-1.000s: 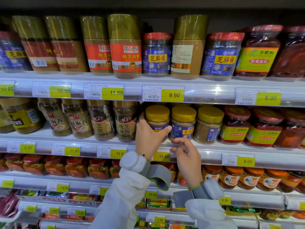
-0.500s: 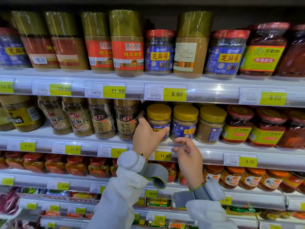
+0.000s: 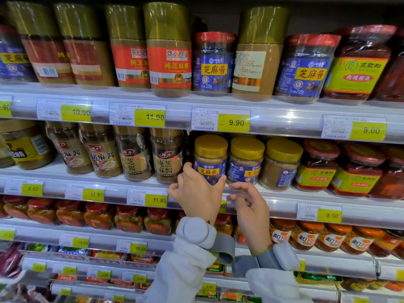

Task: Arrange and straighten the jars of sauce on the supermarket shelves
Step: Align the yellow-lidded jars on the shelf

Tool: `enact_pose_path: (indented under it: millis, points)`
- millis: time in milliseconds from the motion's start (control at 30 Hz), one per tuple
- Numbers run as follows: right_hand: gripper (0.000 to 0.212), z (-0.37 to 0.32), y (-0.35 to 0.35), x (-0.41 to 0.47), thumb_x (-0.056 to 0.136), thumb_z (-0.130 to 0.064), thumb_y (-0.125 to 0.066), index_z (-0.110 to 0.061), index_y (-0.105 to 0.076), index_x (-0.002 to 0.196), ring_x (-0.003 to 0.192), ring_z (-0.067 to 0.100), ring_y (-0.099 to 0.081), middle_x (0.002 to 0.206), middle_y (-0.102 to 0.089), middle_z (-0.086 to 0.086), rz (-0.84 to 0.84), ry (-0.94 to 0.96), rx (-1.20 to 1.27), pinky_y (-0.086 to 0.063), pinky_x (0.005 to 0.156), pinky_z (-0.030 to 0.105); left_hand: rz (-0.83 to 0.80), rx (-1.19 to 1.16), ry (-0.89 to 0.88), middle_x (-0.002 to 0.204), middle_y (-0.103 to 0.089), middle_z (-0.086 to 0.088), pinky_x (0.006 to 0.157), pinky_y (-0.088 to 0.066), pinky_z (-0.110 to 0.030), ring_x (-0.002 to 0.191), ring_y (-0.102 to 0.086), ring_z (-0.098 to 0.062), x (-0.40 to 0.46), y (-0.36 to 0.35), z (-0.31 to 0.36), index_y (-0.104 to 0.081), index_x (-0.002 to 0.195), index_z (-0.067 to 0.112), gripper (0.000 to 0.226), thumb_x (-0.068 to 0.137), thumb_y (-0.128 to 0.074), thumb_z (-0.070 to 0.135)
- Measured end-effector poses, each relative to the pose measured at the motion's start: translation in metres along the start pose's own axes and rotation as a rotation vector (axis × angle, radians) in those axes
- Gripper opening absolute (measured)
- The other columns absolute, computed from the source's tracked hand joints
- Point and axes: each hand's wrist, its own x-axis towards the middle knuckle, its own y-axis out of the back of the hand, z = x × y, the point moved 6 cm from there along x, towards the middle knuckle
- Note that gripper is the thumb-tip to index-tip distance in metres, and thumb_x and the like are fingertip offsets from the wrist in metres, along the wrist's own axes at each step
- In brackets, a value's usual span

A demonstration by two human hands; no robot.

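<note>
The shelf rail [image 3: 284, 201] is running just beneath both hands, carrying a row of yellow-lidded jars. The left hand [image 3: 197, 194] is gripping the first yellow-lidded jar [image 3: 210, 159] between thumb and fingers, while the right hand [image 3: 251, 206], loosely curled and holding nothing, is hovering just beside it. Twisting too hard risks knocking the neighbouring jar [image 3: 246, 160] touching its right side.

Yellow-lidded jar [image 3: 210, 159]: blue label, yellow band with red characters. Price tags [image 3: 233, 122] mid-frame: yellow. Sleeves [image 3: 175, 272] at bottom: white.
</note>
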Motion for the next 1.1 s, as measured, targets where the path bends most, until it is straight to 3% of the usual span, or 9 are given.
enact_pose_path:
  millis: [300,433,533,633,733,800,867,933,1100]
  points:
    - [0.031,-0.001,0.0,0.0,0.084,0.002,-0.048,-0.025,-0.062,0.088,0.084,0.007,-0.062,0.093,-0.067,-0.007,0.007,0.01,-0.006,-0.049,0.075,0.029,-0.027,-0.032,-0.016,0.105,-0.065,-0.009,0.09,-0.026,-0.044,0.102,-0.059,-0.026,0.0,-0.001,-0.001,-0.044,0.121,0.004,0.085,0.061,-0.074,0.056]
    - [0.03,0.004,0.001,0.003,0.083,-0.002,-0.045,-0.026,-0.062,0.088,0.084,0.012,-0.064,0.091,-0.068,-0.003,0.0,-0.013,0.005,-0.052,0.078,0.038,-0.057,-0.023,-0.003,0.112,-0.061,-0.011,0.091,-0.027,-0.047,0.109,-0.054,-0.028,-0.008,0.004,0.006,-0.036,0.132,0.006,0.091,0.064,-0.074,0.053]
    - [0.032,0.005,0.006,0.004,0.084,0.002,-0.043,-0.022,-0.064,0.086,0.077,0.013,-0.066,0.086,-0.069,0.004,0.044,-0.04,0.033,-0.054,0.076,0.043,0.037,-0.061,-0.087,0.122,-0.051,-0.009,0.086,-0.031,-0.046,0.113,-0.043,-0.027,-0.018,0.019,0.029,-0.038,0.128,0.013,0.079,0.065,-0.071,0.048]
    - [0.026,-0.011,0.025,0.004,0.076,-0.01,-0.043,-0.02,-0.063,0.09,0.083,0.008,-0.061,0.094,-0.065,0.001,0.226,0.097,-0.06,-0.049,0.075,0.023,0.138,-0.108,-0.234,0.125,-0.048,-0.003,0.083,-0.029,-0.041,0.111,-0.036,-0.023,-0.017,0.034,0.059,-0.043,0.122,0.019,0.061,0.069,-0.057,0.045]
    - [0.033,-0.023,0.035,0.007,0.073,-0.009,-0.042,-0.019,-0.059,0.1,0.091,0.003,-0.052,0.1,-0.057,0.0,0.288,0.187,-0.123,-0.036,0.077,0.002,0.132,-0.047,-0.368,0.102,-0.057,-0.003,0.081,-0.027,-0.043,0.108,-0.042,-0.028,-0.008,0.033,0.082,-0.053,0.104,0.015,0.048,0.071,-0.056,0.05]
    - [0.038,-0.017,0.036,0.011,0.072,-0.011,-0.043,-0.013,-0.058,0.106,0.097,0.011,-0.052,0.104,-0.057,0.002,0.257,0.151,-0.155,-0.037,0.08,0.007,0.074,0.023,-0.414,0.081,-0.063,-0.007,0.081,-0.026,-0.045,0.101,-0.049,-0.033,-0.001,0.024,0.096,-0.058,0.098,0.01,0.053,0.071,-0.055,0.056]
    - [0.043,-0.009,0.033,0.012,0.071,-0.013,-0.043,-0.011,-0.058,0.111,0.1,0.018,-0.054,0.109,-0.058,0.004,0.222,0.102,-0.161,-0.041,0.085,0.021,-0.011,0.119,-0.435,0.074,-0.066,-0.011,0.083,-0.024,-0.048,0.097,-0.054,-0.033,0.006,0.014,0.101,-0.062,0.101,0.006,0.064,0.069,-0.055,0.062]
    - [0.044,-0.002,0.033,0.013,0.07,-0.015,-0.043,-0.015,-0.057,0.111,0.098,0.021,-0.056,0.11,-0.059,0.004,0.214,0.056,-0.151,-0.046,0.086,0.034,-0.071,0.178,-0.455,0.082,-0.068,-0.012,0.085,-0.019,-0.051,0.099,-0.056,-0.031,0.011,0.007,0.105,-0.061,0.104,0.006,0.07,0.069,-0.057,0.066]
    - [0.042,0.002,0.032,0.013,0.07,-0.016,-0.045,-0.02,-0.057,0.11,0.09,0.018,-0.06,0.109,-0.061,0.002,0.182,-0.018,-0.121,-0.048,0.083,0.036,-0.185,0.106,-0.395,0.105,-0.065,-0.013,0.094,-0.015,-0.051,0.121,-0.042,-0.028,0.014,0.007,0.106,-0.047,0.119,0.003,0.078,0.073,-0.057,0.065]
